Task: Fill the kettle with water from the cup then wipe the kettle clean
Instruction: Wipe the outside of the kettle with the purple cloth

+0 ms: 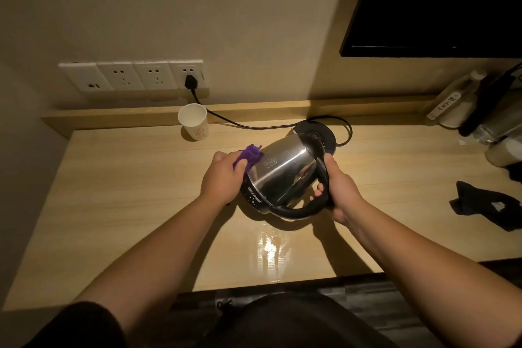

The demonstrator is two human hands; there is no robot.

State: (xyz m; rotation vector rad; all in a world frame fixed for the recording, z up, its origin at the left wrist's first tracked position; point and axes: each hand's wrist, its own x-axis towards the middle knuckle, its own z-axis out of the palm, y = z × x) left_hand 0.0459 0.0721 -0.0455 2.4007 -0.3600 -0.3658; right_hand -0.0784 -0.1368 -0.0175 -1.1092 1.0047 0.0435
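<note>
The shiny stainless-steel kettle with a black handle and black lid (282,175) is tipped on its side above the pale wooden desk (127,206), in front of its round black power base (319,135). The right hand (340,192) has its fingers curled round the handle. The left hand (223,175) grips a bunched purple cloth (250,157) pressed against the kettle's steel wall. A white paper cup (194,121) stands upright near the back ledge, well apart from the kettle. A black cord (240,121) runs from the base to a white wall socket strip (132,75). A dark crumpled cloth (485,206) lies to the right.
</note>
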